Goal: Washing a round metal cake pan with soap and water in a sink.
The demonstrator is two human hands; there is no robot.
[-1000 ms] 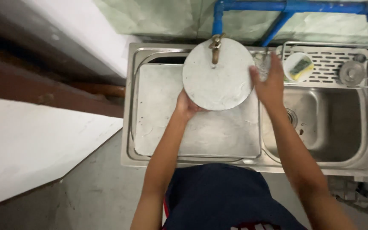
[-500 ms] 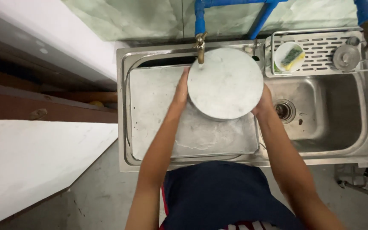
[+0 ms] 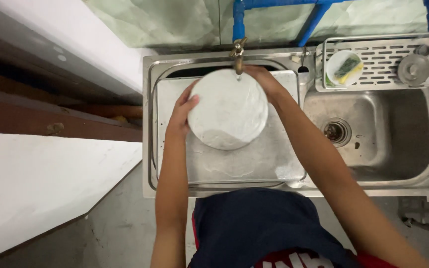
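Both hands grip one round white plate at centre frame: our left hand clasps its left edge, our right hand its upper right rim. We hold it over the left sink basin, directly under the brass tap.

The white plate hides most of my right hand; only its back and wrist show past the rim. My left hand shows its fingers on the edge, the palm tucked behind. The tray beneath is partly covered by the plate. The blue pipes run off the top edge. What lies in the small bowl is too small to tell.
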